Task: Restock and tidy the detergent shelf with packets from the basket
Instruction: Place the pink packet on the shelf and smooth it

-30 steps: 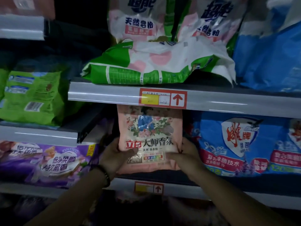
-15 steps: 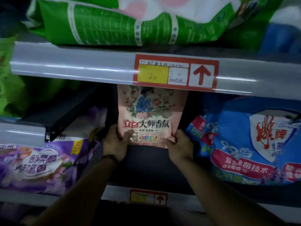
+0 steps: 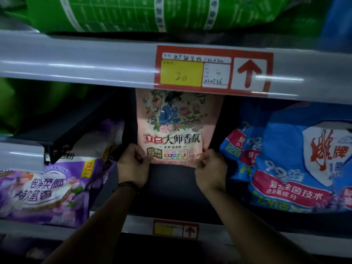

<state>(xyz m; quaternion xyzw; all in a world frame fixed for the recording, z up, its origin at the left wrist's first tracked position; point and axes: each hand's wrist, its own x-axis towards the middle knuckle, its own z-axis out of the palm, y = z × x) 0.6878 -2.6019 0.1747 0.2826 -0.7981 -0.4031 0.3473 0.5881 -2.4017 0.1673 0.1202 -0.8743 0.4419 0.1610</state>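
A pink detergent packet [image 3: 178, 128] with a flower print stands upright deep on the dark shelf [image 3: 171, 189], its top hidden behind the grey rail above. My left hand [image 3: 132, 165] pinches its lower left corner. My right hand [image 3: 210, 168] pinches its lower right corner. Both forearms reach in from below. The basket is out of sight.
Purple packets [image 3: 51, 189] lie on the shelf to the left, blue packets [image 3: 293, 168] lean at the right. A grey shelf rail [image 3: 80, 63] with a red price label [image 3: 212, 70] crosses overhead, under a green bag [image 3: 133, 14]. A lower rail [image 3: 213, 235] carries a second label.
Both hands have pushed the pink packet farther back on the shelf, and the grip has slid down to its bottom corners. The camera has come closer to the shelf.
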